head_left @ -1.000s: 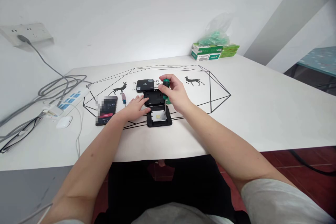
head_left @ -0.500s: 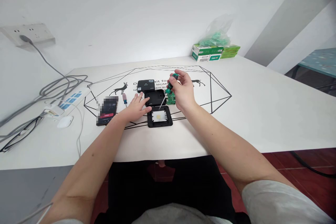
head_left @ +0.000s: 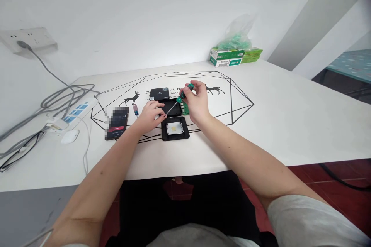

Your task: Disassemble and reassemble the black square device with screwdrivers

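My right hand (head_left: 197, 102) holds a green and black screwdriver (head_left: 182, 94), its shaft slanting down to the left. The tip meets the fingertips of my left hand (head_left: 151, 116), which are drawn together; anything between them is too small to make out. Behind those fingers lies a black open casing (head_left: 173, 109), partly covered by my left hand. A green circuit board (head_left: 185, 109) sits to its right, under my right hand. Nearer to me is a black frame (head_left: 175, 137) with a silver plate and a yellowish square in it. A black box (head_left: 159, 93) lies behind the casing.
A second screwdriver (head_left: 136, 110) and a phone (head_left: 116, 123) lie left of my left hand. Farther left are a power strip (head_left: 79, 112), cables, a white case (head_left: 70, 136) and glasses (head_left: 21, 152). Green and white boxes (head_left: 227, 57) stand by the wall.
The screwdriver tip has moved left, from over the silver plate to my left fingertips. My left fingers have gone from spread to drawn together.
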Tool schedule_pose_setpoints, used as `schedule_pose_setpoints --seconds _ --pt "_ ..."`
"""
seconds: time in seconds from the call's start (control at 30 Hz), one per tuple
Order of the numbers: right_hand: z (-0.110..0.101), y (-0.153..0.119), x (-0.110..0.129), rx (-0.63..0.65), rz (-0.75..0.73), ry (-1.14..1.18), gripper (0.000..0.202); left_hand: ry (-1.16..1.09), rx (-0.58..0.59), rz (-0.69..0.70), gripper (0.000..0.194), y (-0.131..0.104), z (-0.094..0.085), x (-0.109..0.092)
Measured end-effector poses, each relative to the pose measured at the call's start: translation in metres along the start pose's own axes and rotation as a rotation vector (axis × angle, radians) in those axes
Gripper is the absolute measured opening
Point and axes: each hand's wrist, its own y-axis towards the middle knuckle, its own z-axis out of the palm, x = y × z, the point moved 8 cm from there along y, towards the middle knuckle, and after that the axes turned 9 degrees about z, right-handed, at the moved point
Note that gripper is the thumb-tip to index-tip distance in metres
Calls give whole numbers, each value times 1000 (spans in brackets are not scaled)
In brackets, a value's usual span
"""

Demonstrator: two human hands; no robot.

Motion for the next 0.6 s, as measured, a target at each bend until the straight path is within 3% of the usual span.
schedule_pose_setpoints --seconds 0.4,0.6 --pt "-2 3 -8 -33 20 -2 53 -85 -8 35 21 2 2 -6" --pt "-10 6 13 -49 -151 -223 42 -3 -21 5 23 2 1 0"
